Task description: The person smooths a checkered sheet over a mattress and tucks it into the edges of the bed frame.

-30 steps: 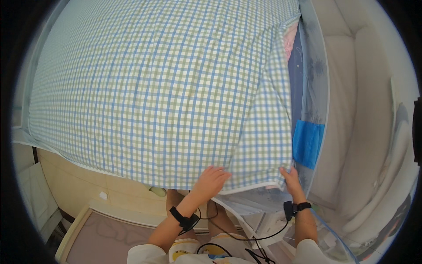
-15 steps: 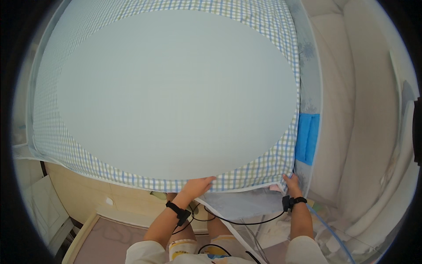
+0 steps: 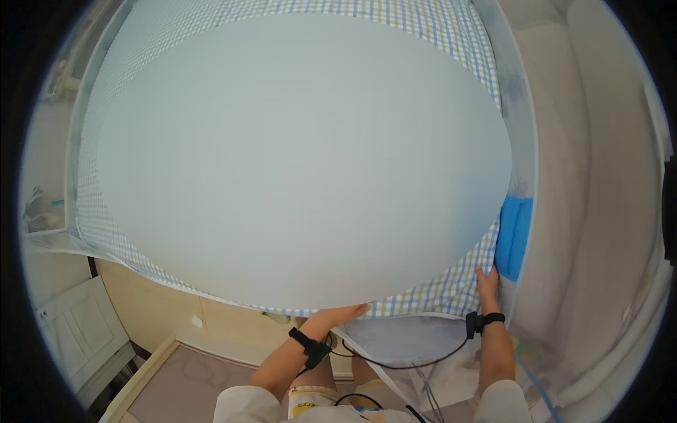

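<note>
A blue, green and white checked bed sheet lies over the bed. A smooth, pale grey-blue oval covers its middle and hides what is there. My left hand lies along the near edge of the sheet, fingers pointing right and closed at the hem; the oval partly cuts off its fingertips. At the near right corner, my right hand has thumb and forefinger at the sheet's side edge, just below a bright blue panel. Its other fingers are hidden. Black bands with small boxes sit on both wrists.
A whitish net border rises along the bed's right side, with a beige padded surface beyond. Below the near edge hang a grey fabric flap and black cables. A white panelled door or cabinet stands at lower left.
The view has shifted, moving the scene right and down. My right hand has slid farther up the sheet's side edge toward the blue panel. The sheet's pink-tagged corner no longer shows.
</note>
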Motion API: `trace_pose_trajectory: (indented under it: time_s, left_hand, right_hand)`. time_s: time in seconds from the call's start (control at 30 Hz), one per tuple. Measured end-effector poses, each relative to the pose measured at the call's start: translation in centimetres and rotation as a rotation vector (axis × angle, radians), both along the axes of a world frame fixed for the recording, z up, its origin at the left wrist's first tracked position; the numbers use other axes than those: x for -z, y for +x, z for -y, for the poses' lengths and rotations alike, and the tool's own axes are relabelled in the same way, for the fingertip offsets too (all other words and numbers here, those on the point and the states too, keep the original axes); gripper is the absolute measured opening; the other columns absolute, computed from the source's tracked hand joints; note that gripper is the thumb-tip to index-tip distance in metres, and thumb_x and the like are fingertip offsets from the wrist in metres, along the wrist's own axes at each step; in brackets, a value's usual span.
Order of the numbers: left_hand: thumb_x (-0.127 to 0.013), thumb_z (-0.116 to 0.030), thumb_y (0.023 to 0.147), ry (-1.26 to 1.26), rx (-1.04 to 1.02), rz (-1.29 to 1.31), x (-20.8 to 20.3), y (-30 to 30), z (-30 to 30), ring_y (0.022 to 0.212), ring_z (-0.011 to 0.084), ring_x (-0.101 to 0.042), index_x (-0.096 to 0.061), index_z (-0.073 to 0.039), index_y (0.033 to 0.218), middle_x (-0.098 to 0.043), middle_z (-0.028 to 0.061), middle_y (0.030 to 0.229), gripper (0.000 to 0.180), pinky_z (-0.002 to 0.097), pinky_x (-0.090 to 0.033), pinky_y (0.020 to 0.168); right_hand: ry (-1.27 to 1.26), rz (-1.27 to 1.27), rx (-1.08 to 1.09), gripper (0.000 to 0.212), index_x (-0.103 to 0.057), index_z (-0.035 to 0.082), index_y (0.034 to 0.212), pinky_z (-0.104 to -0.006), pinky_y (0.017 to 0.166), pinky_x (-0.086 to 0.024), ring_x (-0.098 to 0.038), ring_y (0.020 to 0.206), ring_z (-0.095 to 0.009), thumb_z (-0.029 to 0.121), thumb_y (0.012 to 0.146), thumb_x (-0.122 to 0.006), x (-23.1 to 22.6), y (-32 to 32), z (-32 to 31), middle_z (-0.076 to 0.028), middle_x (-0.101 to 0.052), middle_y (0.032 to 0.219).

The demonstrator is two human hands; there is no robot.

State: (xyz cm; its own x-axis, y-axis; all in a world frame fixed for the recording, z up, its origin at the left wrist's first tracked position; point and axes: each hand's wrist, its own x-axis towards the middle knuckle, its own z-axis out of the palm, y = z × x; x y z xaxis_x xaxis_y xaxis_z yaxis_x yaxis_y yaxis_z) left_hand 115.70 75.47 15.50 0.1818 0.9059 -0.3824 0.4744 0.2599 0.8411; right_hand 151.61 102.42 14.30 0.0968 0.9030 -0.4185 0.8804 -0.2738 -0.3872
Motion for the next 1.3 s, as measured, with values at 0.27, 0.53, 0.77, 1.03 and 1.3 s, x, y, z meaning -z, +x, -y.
trace_pose_trajectory:
  time_s: [0.27, 0.53, 0.77, 1.03, 1.3]
  left_hand:
    - [-0.052, -0.013, 0.089, 0.213, -0.586, -0.127, -2.4, -15.0, -10.1, 0.093, 0.0313, -0.058, -0.062, -0.004, 0.106, -0.063, 0.013, 0.102, 0.022, 0.0373, -0.047, 0.08]
    - [-0.049, -0.026, 0.09, 0.296, -0.546, -0.951, 3.9, -18.2, -17.2, 0.134, 0.0328, -0.028, -0.047, -0.018, 0.131, -0.035, 0.0075, 0.143, 0.042, 0.0634, -0.019, 0.104]
    - [-0.043, -0.032, 0.092, 0.264, -0.294, -0.741, 4.1, -13.5, -18.9, 0.137, 0.0323, -0.021, -0.051, -0.015, 0.127, -0.027, 0.0075, 0.148, 0.04, 0.0656, -0.013, 0.103]
    - [-0.039, -0.024, 0.094, 0.266, -0.432, -0.649, 0.8, -19.0, -24.2, 0.136, 0.0362, -0.024, -0.041, -0.018, 0.138, -0.032, 0.0092, 0.146, 0.044, 0.0603, -0.011, 0.107]
    - [-0.037, -0.021, 0.093, 0.254, -0.676, -0.961, 6.1, -18.8, -30.6, 0.137, 0.0296, -0.023, -0.042, -0.019, 0.137, -0.033, 0.003, 0.146, 0.045, 0.0571, -0.004, 0.109]
  right_hand:
    - [0.327, 0.237, -0.26, 0.065, -0.025, 0.001, 0.141, -0.043, 0.109, -0.024, -0.026, 0.133, -0.039, 0.021, 0.088, -0.057, -7.3, -16.1, 1.5, -0.026, -0.025, 0.144]
    - [0.493, -0.407, -0.875, 0.054, -0.034, 0.008, 0.14, -0.0501, 0.108, -0.022, -0.02, 0.136, -0.041, 0.028, 0.092, -0.05, -4.8, -43.2, -5.1, -0.02, -0.025, 0.146]
    - [0.755, -0.185, -1.301, 0.049, -0.042, 0.021, 0.136, -0.0583, 0.105, -0.02, -0.027, 0.134, -0.034, 0.038, 0.091, -0.049, 0.5, -54.4, -13.0, -0.01, -0.033, 0.145]
    - [0.704, 0.489, -0.561, 0.051, -0.032, 0.019, 0.142, -0.0594, 0.107, -0.014, -0.018, 0.138, -0.033, 0.042, 0.097, -0.032, 5.6, -30.6, -28.4, -0.009, -0.024, 0.149]
    - [0.451, 0.404, -0.498, 0.054, -0.027, 0.02, 0.144, -0.0616, 0.105, -0.014, -0.016, 0.138, -0.035, 0.044, 0.096, -0.031, 3.9, -32.8, -30.5, -0.014, -0.019, 0.15]
